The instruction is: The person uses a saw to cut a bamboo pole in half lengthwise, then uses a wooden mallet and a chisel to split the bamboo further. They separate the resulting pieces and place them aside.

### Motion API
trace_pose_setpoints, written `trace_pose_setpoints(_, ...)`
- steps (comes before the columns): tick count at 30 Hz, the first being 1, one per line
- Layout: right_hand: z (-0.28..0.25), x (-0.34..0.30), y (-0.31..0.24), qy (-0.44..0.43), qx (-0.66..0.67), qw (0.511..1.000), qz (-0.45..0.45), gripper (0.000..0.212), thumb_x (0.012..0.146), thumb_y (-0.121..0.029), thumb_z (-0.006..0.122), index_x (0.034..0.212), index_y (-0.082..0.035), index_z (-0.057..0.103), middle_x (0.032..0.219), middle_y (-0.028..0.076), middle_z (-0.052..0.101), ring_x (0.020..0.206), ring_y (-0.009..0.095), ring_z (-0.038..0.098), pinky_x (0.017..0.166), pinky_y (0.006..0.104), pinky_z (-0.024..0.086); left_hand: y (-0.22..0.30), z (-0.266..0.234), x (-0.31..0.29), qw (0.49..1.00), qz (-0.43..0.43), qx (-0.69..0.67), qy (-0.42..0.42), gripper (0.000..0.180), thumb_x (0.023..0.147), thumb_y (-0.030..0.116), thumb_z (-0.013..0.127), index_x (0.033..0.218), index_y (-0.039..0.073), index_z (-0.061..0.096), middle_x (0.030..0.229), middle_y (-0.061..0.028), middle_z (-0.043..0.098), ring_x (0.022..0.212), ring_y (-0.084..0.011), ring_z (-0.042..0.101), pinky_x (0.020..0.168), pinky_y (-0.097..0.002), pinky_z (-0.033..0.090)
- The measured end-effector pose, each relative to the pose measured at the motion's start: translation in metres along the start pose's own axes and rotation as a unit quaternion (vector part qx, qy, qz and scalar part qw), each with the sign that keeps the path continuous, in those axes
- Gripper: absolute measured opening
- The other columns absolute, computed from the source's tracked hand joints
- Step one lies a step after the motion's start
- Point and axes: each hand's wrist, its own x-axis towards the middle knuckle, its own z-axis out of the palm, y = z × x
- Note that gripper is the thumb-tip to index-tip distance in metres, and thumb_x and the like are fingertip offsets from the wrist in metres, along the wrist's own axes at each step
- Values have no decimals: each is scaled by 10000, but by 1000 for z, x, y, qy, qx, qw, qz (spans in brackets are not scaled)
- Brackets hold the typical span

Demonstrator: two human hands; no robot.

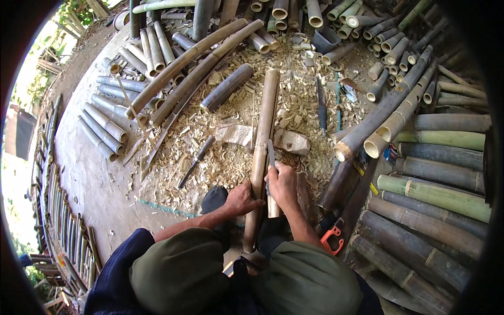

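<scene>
A long brown bamboo pole (260,142) runs away from me between my knees. It rests over a pale wooden block (292,142) at about its middle. My left hand (241,199) grips the near part of the pole, the thumb lying across it. Just right of the pole, my right hand (282,185) is closed around a knife. Its narrow blade (271,152) points away from me, along the pole's right side. Whether the edge touches the bamboo I cannot tell. The fingers of my right hand partly hide the handle.
Wood shavings (210,173) cover the ground. A dark-handled knife (196,161) lies at left, a long dark blade (321,105) beyond the block. An orange saw handle (332,240) is by my right knee. Stacked bamboo (436,194) fills the right; cut lengths (105,123) lie far left.
</scene>
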Motion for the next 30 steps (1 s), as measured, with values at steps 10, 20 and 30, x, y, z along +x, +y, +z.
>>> trace_pose_setpoints(10, 0, 86, -21, 109, -100, 988, -51, 290, 986, -225, 584, 870, 35, 640, 805, 302, 672, 800, 492, 689, 726, 560, 540, 12, -3, -1, 999, -3, 20, -35, 761, 752, 525, 856, 1115, -38, 493, 1038, -283, 666, 1048, -467, 663, 887, -545, 526)
trace_pose_setpoints(20, -14, 130, -57, 34, -134, 990, 11, 284, 1005, -175, 556, 859, 44, 662, 818, 265, 701, 734, 393, 719, 666, 524, 567, 7, -8, -4, 999, -9, -5, -42, 770, 746, 558, 860, 1103, -31, 517, 1014, -279, 673, 993, -459, 676, 859, -537, 532)
trace_pose_setpoints(30, -45, 139, -92, -18, 171, 985, -25, 319, 1056, -174, 497, 1132, 86, 666, 768, 161, 732, 584, 176, 701, 482, 329, 590, -43, -12, -3, 948, 116, -277, -101, 650, 788, 333, 894, 1301, 17, 651, 1110, -215, 735, 1075, -312, 707, 944, -428, 528)
